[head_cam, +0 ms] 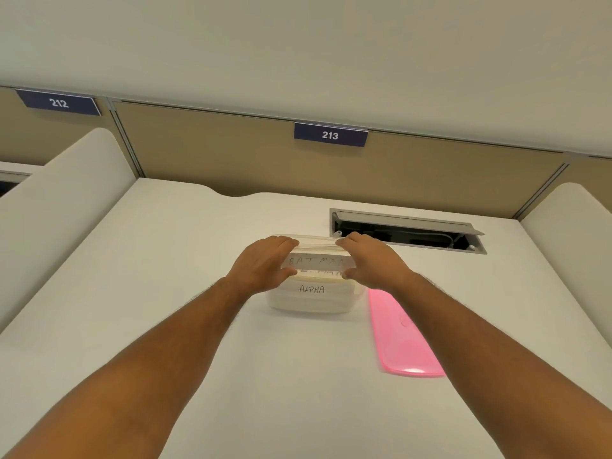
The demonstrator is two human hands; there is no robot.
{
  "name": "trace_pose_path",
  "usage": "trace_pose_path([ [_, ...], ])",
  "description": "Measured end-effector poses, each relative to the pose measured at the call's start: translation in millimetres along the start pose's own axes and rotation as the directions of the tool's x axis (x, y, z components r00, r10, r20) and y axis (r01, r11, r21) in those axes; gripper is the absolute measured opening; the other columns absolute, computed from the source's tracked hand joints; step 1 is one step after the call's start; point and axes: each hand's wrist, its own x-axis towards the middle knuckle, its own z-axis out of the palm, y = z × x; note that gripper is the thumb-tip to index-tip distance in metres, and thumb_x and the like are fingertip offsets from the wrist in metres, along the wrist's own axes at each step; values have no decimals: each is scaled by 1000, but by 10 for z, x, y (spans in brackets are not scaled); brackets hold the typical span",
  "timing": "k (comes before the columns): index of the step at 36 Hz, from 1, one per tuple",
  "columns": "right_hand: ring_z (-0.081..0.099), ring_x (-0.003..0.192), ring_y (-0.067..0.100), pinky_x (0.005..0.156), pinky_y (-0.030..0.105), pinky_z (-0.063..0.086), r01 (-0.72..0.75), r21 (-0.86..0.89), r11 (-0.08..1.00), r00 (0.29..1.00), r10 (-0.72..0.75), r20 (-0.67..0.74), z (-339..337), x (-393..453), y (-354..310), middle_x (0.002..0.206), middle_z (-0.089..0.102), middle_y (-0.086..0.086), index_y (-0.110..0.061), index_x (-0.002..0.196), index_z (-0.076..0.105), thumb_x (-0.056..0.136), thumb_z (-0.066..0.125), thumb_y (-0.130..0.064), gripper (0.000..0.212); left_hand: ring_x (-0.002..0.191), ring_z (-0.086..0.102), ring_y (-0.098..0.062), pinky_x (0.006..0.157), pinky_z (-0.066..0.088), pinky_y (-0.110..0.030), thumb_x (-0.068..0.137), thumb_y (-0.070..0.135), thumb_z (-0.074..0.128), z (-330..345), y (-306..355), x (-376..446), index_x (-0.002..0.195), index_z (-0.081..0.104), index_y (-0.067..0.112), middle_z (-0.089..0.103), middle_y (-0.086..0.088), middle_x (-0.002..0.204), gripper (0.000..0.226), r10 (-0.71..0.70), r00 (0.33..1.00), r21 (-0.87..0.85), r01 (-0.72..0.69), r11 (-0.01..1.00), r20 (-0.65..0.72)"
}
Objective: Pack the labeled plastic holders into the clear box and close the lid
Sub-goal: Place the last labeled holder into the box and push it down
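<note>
- Head view: clear box (311,298) sits on the bench (165,293), near mid-width and toward the far edge, just in front of the open cable hatch (407,231).
- Holders are in the box already; one label reads "ALPHA" through the near wall. How many lie below it I cannot tell.
- Left hand (261,266) and right hand (371,263) grip a stack of labeled holders (316,260) between them, one at each end, at the box's open top. Top label reads "BATMAN".
- Both hands are partly closed: fingers curl over the far side of the stack and thumbs press its near side. The stack's ends are hidden under the palms.
- Whether the stack rests on the holders below or hangs just above them I cannot tell.
- Pink lid (405,332) lies flat on the bench just right of the box, its far end close to the right wrist. It is not on the box.
- No loose holders show elsewhere on the bench.
- Judgement: packing is near its end, and this stack looks like the last load.
- Left to do: seat the stack below the rim, release it, fetch the lid, press it shut.
- Risk: the stack stands high in the box, so the lid may not seat unless the holders settle flat.
</note>
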Motion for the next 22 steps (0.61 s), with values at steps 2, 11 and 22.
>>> trace_pose_path([
  [2, 52, 111, 22, 86, 34, 45, 9, -64, 998, 1000, -11, -28, 38, 40, -6, 130, 51, -3, -19, 138, 47, 80, 78, -35, 68, 116, 57, -23, 88, 51, -36, 82, 40, 75, 10, -25, 44, 136, 51, 15, 60, -1, 133, 64, -8, 1000, -1, 8, 1000, 15],
  [11, 55, 98, 23, 74, 34, 43, 2, -158, 987, 998, -12, -61, 188, 216, -7, 112, 58, 0, -16, 119, 54, 79, 79, -37, 52, 107, 58, -18, 80, 52, -32, 83, 42, 73, 79, -183, 202, 132, 49, 20, 56, 5, 128, 59, -54, 994, -42, 58, 997, 93],
  [22, 58, 100, 27, 72, 37, 43, -55, -140, 989, 996, 64, 57, 344, 413, 36, 106, 63, 4, -14, 108, 54, 81, 77, -28, 37, 106, 53, -20, 79, 50, -35, 76, 41, 81, 285, -261, 445, 127, 55, 17, 65, 1, 116, 62, -62, 983, 67, 51, 996, 175],
])
